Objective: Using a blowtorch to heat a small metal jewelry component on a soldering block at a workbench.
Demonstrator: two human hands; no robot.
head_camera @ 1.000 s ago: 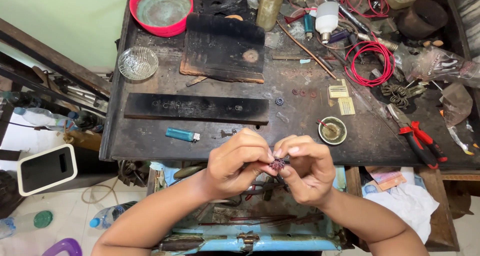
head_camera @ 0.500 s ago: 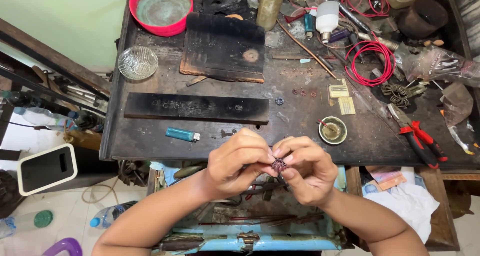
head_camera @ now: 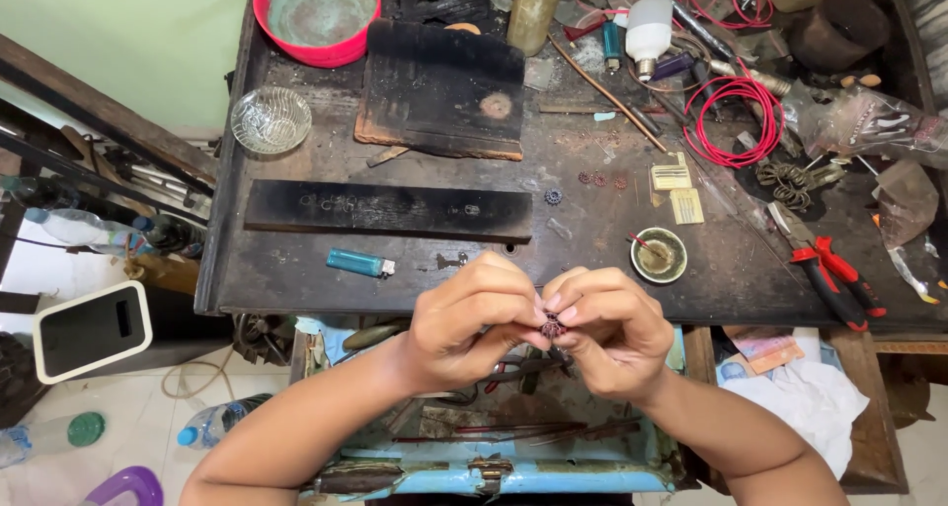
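Both hands meet at the near edge of the workbench (head_camera: 296, 279). The left hand (head_camera: 469, 318) and right hand (head_camera: 612, 328) pinch a small round metal piece (head_camera: 551, 325) between their fingertips; it looks like a tiny flower-shaped ornament.

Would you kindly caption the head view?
Both hands, left hand and right hand, pinch a small round part above a cluttered workbench.

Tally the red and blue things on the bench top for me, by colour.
Red: 3 – red bowl, coil of red wire, red-handled pliers
Blue: 1 – blue lighter
Total: 4
Both hands pinch a small dark round piece, not counted.
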